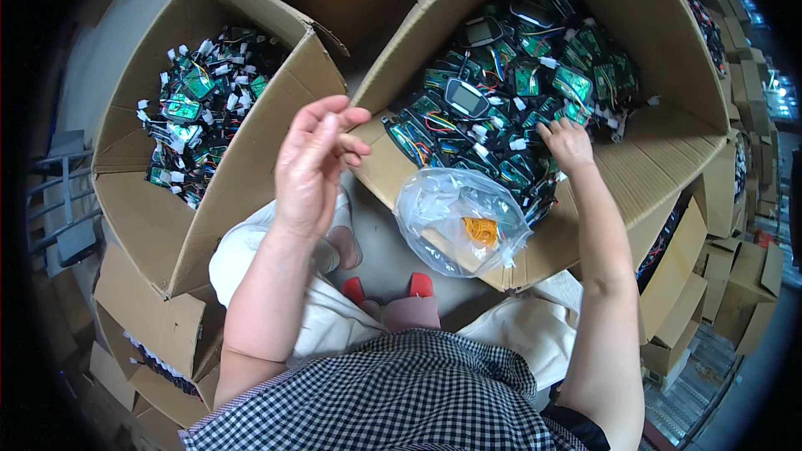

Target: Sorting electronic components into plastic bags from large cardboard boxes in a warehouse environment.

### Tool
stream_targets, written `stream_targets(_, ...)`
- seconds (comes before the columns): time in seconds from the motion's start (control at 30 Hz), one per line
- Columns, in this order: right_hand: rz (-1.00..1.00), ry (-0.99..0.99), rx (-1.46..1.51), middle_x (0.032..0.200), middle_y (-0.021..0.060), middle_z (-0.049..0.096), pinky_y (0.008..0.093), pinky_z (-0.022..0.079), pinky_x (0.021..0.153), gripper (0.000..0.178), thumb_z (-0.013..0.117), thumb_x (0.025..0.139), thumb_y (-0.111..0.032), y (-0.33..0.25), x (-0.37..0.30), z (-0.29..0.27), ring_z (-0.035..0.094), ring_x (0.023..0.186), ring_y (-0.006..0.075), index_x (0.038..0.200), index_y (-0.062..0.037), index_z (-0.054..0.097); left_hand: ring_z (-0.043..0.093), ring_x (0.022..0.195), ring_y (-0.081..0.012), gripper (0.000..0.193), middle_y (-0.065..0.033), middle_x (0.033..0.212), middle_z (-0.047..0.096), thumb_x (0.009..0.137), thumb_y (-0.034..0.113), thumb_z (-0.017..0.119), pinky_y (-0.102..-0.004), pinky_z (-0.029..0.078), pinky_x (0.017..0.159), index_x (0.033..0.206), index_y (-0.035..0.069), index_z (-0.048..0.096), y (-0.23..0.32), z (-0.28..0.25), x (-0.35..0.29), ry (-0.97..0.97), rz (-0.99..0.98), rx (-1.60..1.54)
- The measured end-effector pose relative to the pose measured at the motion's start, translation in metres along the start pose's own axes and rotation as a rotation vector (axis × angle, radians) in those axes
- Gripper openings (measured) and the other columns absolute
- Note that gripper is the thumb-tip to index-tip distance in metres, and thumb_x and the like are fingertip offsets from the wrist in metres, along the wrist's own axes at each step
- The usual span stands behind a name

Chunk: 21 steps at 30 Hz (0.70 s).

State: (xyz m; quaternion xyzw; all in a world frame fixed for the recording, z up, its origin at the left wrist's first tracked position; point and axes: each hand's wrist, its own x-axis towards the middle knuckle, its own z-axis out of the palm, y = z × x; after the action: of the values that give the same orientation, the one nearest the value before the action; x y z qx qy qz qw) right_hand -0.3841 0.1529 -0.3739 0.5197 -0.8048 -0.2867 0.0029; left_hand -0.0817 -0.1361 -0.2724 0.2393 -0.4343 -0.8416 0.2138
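Note:
My left hand (313, 165) is raised in the air between the two big cardboard boxes, its fingers loosely curled and apart, with nothing in it. My right hand (570, 145) reaches into the right box (668, 146). Its fingers are bent down and closed at a green circuit board (573, 83); what lies under the fingertips is hidden. Around it is a heap of circuit boards with coloured wires and white plugs. Two displays in dark casings, one nearer (466, 98) and one farther (481, 32), lie face up on the heap.
A clear plastic bag (426, 209) holding orange rubber bands (481, 231) rests on the right box's near flap. The left box (242, 163) holds more wired boards. Several other cartons (748, 284) stand at the right. A metal rack (67, 192) is at the far left.

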Motion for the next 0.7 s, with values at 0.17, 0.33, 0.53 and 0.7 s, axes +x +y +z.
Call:
stream_targets(0.17, 0.049, 0.124, 0.241, 0.071, 0.0099, 0.062, 0.0393, 0.051, 0.063, 0.007, 0.061, 0.068, -0.009, 0.013, 0.023, -0.086, 0.063, 0.075, 0.0300, 0.074, -0.0098, 0.063, 0.056, 0.073, -0.0077, 0.029, -0.0083, 0.101, 0.061, 0.091, 0.021, 0.053, -0.0205, 0.042, 0.068, 0.114, 0.003, 0.048, -0.017, 0.026, 0.008, -0.048, -0.088, 0.077)
stream_targets(0.33, -0.193, 0.014, 0.637, 0.102, 0.0167, 0.060, 0.0397, 0.044, 0.088, 0.028, 0.068, 0.066, -0.014, -0.040, 0.110, -0.102, 0.055, 0.100, 0.0332, 0.091, -0.0036, 0.062, 0.054, 0.075, -0.0085, 0.030, -0.0061, 0.100, 0.060, 0.090, 0.022, 0.055, -0.0231, 0.041, 0.070, 0.115, 0.006, 0.047, -0.024, 0.040, 0.009, -0.105, -0.141, 0.099)
stream_targets(0.53, -0.079, 0.250, 0.594, 0.119, 0.0105, 0.055, 0.0392, 0.045, 0.089, 0.052, 0.069, 0.069, -0.010, -0.096, 0.128, -0.048, 0.054, 0.107, 0.0281, 0.118, -0.0137, 0.054, 0.054, 0.077, -0.0081, 0.030, -0.0044, 0.102, 0.059, 0.091, 0.022, 0.054, -0.0228, 0.041, 0.070, 0.116, 0.007, 0.046, -0.024, 0.049, 0.011, -0.118, -0.141, 0.113)
stream_targets(0.7, -0.079, 0.399, 0.603, 0.085, 0.0094, 0.058, 0.0374, 0.050, 0.071, 0.061, 0.069, 0.069, -0.008, -0.082, 0.074, -0.086, 0.059, 0.084, 0.0266, 0.126, -0.0213, 0.050, 0.055, 0.076, -0.0086, 0.030, -0.0075, 0.099, 0.061, 0.090, 0.020, 0.055, -0.0230, 0.042, 0.071, 0.114, 0.003, 0.048, -0.015, 0.053, 0.003, -0.104, -0.125, 0.108)
